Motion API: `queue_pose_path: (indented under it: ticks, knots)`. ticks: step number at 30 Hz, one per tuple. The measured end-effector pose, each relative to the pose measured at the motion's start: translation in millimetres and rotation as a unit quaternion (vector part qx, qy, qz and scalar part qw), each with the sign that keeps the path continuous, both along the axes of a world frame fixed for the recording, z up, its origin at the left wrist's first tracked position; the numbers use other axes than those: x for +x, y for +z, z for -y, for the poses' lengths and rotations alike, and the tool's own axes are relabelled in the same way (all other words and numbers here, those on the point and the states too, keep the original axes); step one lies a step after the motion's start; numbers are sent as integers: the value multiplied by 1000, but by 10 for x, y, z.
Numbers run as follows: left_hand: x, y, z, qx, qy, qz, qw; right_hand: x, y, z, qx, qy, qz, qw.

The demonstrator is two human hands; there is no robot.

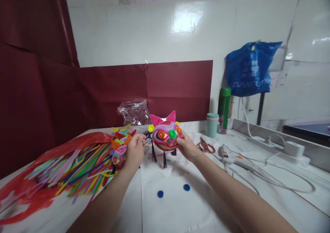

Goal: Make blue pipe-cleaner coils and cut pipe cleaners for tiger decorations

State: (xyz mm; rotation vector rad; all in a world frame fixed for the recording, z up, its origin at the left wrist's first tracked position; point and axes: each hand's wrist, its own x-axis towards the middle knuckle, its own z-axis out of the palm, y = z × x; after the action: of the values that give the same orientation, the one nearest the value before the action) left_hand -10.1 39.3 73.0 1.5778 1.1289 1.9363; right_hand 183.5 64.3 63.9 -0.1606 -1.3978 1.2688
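Note:
My right hand (188, 147) grips a colourful animal head craft (166, 138) by its right side, off the table. It has pink pointed ears, orange button-like eyes, a green round nose and dark tassels hanging below. To its left, my left hand (136, 151) is closed in a pinch; what lies between the fingertips, if anything, is too small to make out. Just behind that hand rests a second craft (120, 154) with orange ears and pink parts, partly covered by the hand. Two dark blue round pieces (160, 194) lie on the white surface between my forearms.
Many coloured pipe cleaners (85, 171) are spread on a red plastic bag (87, 139) at left. Clear plastic wrap (135, 113) stands behind. Orange-handled scissors (206, 146), a mint cup (212, 125), a green canister (224, 106), cables (257, 174) and a power strip (281, 150) occupy the right.

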Motion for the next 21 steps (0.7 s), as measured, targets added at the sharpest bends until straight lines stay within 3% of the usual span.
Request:
queue_pose_path:
  ticks: [5, 11, 21]
  knots:
    - [11, 15, -14, 3, -46, 7, 999, -34, -11, 9, -6, -8, 3, 1000]
    - [55, -52, -57, -35, -169, 34, 984, -55, -12, 9, -10, -23, 3, 1000]
    - [125, -106, -32, -66, -143, 121, 980, -48, -24, -31, -14, -37, -12, 999]
